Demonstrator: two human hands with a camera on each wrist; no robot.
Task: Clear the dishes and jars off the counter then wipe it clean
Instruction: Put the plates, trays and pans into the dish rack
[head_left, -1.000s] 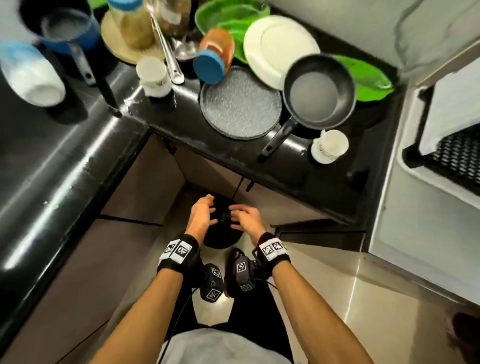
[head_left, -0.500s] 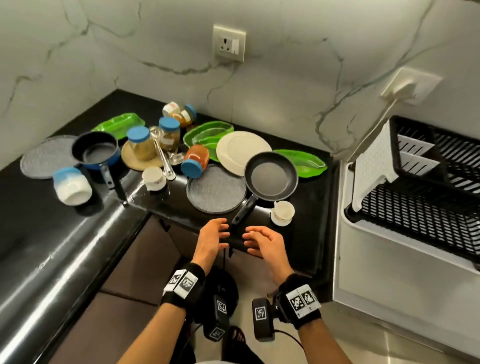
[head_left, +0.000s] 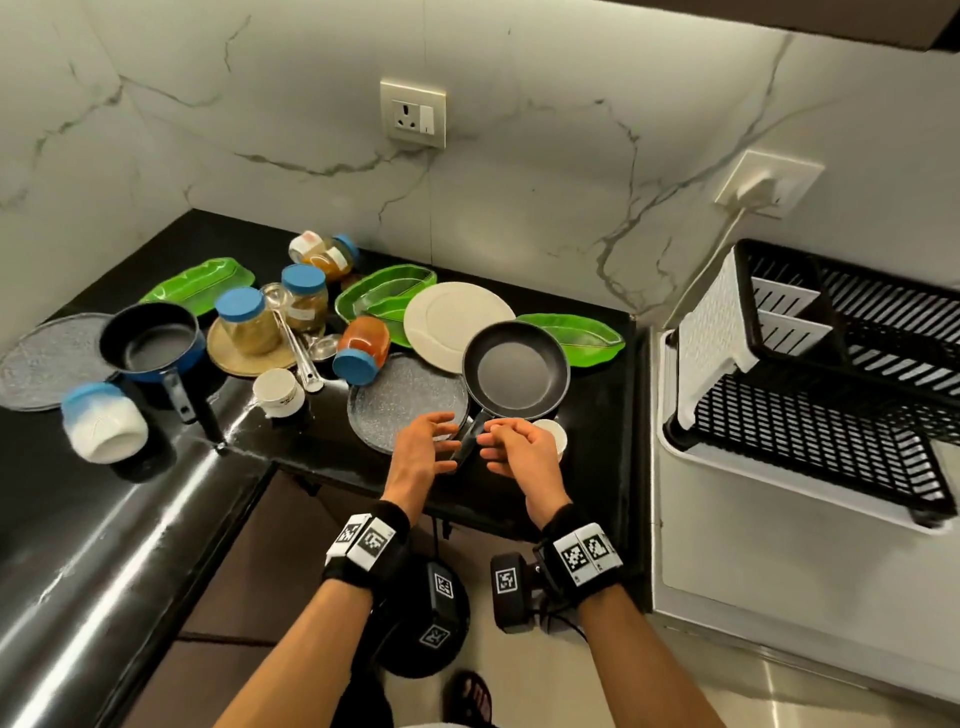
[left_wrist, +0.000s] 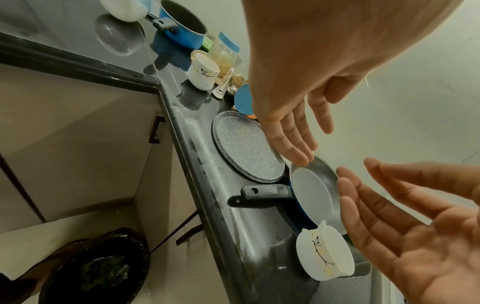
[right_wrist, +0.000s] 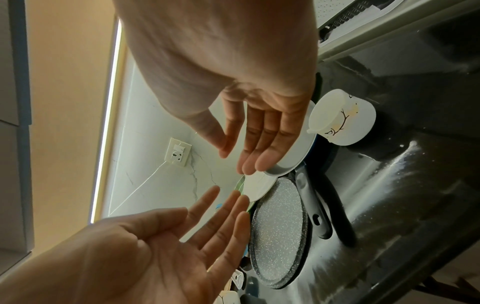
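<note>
The black counter (head_left: 332, 452) carries a black frying pan (head_left: 514, 371) whose handle (left_wrist: 265, 192) points at me, a speckled grey plate (head_left: 405, 397), a white plate (head_left: 452, 322), green trays (head_left: 387, 296), several blue-lidded jars (head_left: 247, 322), a blue saucepan (head_left: 150, 343) and white cups (head_left: 278, 392). My left hand (head_left: 423, 447) and right hand (head_left: 519, 447) hover palm to palm on either side of the pan handle, fingers straight, holding nothing. A white cup (left_wrist: 324, 255) lies on its side just beyond my right hand.
A black dish rack (head_left: 841, 395) with a white cutlery holder (head_left: 717, 332) stands on the white unit at the right. A jar of white powder (head_left: 104, 421) lies on the left counter. A dark bin (left_wrist: 96, 267) sits on the floor below.
The view has lifted from the floor to the counter. Both hands have risen from in front of the cabinets to the counter's front edge, on either side of the pan handle.
</note>
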